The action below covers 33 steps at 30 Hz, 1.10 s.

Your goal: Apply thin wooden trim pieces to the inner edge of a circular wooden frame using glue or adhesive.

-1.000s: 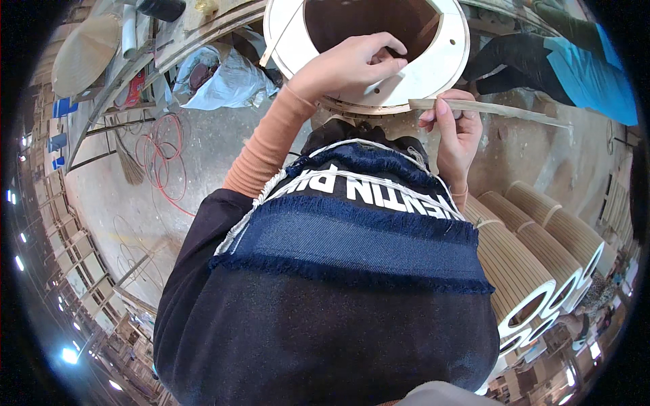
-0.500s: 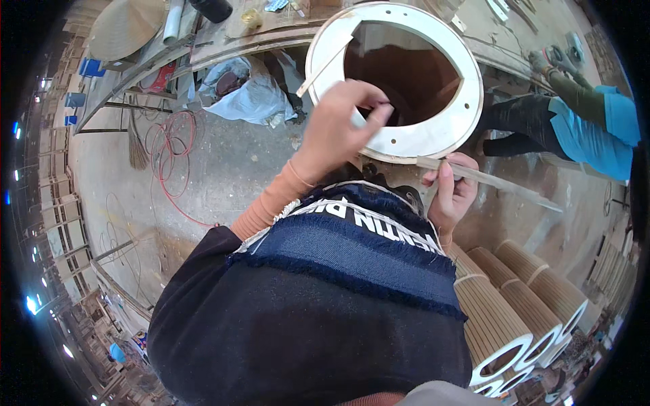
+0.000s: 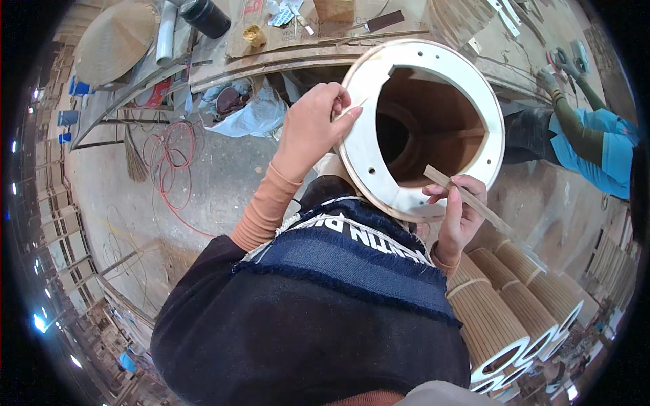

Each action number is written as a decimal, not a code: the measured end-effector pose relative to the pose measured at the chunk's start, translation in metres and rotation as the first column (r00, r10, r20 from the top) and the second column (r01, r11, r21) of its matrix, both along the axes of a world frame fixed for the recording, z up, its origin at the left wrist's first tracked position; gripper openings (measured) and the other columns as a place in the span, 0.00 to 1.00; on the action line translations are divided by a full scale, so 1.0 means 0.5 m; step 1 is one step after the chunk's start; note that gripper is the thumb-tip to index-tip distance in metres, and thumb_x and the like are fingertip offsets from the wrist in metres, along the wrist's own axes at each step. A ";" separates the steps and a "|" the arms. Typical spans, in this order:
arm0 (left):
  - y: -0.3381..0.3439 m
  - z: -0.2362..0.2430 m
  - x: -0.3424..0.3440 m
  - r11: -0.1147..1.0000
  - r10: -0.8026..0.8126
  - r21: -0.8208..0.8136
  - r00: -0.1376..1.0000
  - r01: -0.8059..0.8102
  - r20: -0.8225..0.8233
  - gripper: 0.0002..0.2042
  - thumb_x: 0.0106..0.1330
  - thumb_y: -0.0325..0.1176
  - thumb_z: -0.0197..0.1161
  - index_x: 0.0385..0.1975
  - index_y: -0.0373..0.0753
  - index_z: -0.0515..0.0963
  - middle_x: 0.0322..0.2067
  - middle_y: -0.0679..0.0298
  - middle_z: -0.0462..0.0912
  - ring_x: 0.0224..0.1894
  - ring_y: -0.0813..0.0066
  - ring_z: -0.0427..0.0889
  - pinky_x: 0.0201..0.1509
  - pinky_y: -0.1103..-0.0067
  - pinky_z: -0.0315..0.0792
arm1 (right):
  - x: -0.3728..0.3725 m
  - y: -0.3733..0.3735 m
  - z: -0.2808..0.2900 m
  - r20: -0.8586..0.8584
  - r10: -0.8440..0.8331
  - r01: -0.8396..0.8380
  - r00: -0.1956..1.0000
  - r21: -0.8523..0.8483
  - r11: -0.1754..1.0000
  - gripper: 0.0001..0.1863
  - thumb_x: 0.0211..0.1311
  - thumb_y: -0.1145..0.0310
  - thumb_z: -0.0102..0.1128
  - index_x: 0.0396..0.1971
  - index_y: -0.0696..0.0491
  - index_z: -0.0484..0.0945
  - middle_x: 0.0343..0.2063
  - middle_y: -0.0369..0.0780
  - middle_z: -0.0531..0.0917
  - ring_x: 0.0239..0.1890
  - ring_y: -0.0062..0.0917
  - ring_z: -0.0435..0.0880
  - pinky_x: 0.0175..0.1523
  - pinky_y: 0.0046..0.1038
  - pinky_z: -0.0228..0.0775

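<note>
A hollow wooden cylinder [image 3: 433,152] stands before me, dark brown inside, topped by a white ring [image 3: 472,80] with small holes. My left hand [image 3: 313,122] is at the ring's left edge, thumb and fingers pinched around the end of a thin pale strip [image 3: 369,93] that lies across the ring. Between the thumb and fingers of my right hand [image 3: 460,210] is a long, narrow wooden strip [image 3: 497,222]. Its near end rises over the lower right of the opening, and the other end slants down to the right.
A cluttered workbench [image 3: 284,51] runs behind the cylinder. Several slatted wooden cylinders [image 3: 494,325] lie stacked at the lower right. A red hose [image 3: 166,162] coils on the floor at left, near a broom [image 3: 135,161]. A co-worker in a blue shirt [image 3: 582,145] works at right.
The cylinder appears lower and farther right in view. My left hand has gone from over the opening to the ring's left edge. The right-hand strip's end now overlaps the opening.
</note>
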<state>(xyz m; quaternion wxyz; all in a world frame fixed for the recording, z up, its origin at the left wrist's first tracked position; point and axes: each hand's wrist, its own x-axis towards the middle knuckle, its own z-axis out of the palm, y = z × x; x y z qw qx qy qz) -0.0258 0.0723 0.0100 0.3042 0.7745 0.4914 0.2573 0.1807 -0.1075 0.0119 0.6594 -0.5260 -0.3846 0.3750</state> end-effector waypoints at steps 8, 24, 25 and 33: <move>0.162 -0.005 0.011 0.942 -0.334 0.050 0.942 0.333 0.019 0.13 0.59 0.41 0.70 0.29 0.39 0.77 0.27 0.63 0.77 0.32 0.63 0.80 0.36 0.70 0.74 | -0.113 0.135 0.029 0.008 -0.144 0.144 0.990 -0.098 0.985 0.10 0.71 0.78 0.49 0.50 0.60 0.70 0.37 0.46 0.84 0.40 0.28 0.88 0.46 0.21 0.78; 0.283 -0.012 0.071 0.817 -0.577 -0.019 0.817 0.576 -0.019 0.17 0.61 0.47 0.69 0.27 0.40 0.74 0.17 0.65 0.74 0.20 0.67 0.77 0.24 0.73 0.68 | -0.238 0.194 0.048 0.057 -0.575 0.578 0.816 -0.124 0.807 0.10 0.73 0.73 0.50 0.50 0.58 0.70 0.34 0.48 0.86 0.38 0.30 0.88 0.44 0.24 0.78; 0.287 -0.011 0.071 0.809 -0.587 -0.015 0.809 0.587 -0.023 0.17 0.61 0.47 0.69 0.27 0.40 0.74 0.17 0.65 0.74 0.20 0.67 0.77 0.24 0.73 0.68 | -0.239 0.195 0.046 0.053 -0.586 0.588 0.808 -0.120 0.800 0.10 0.73 0.73 0.50 0.50 0.58 0.70 0.34 0.48 0.86 0.38 0.30 0.88 0.44 0.24 0.78; 0.304 -0.007 0.020 0.513 -0.632 -0.316 0.600 0.798 0.490 0.14 0.65 0.44 0.67 0.31 0.38 0.78 0.17 0.66 0.76 0.20 0.80 0.73 0.25 0.78 0.67 | -0.248 0.232 0.051 -0.014 -0.590 0.583 0.807 -0.139 0.801 0.13 0.76 0.67 0.43 0.49 0.59 0.71 0.33 0.47 0.86 0.36 0.29 0.87 0.45 0.26 0.77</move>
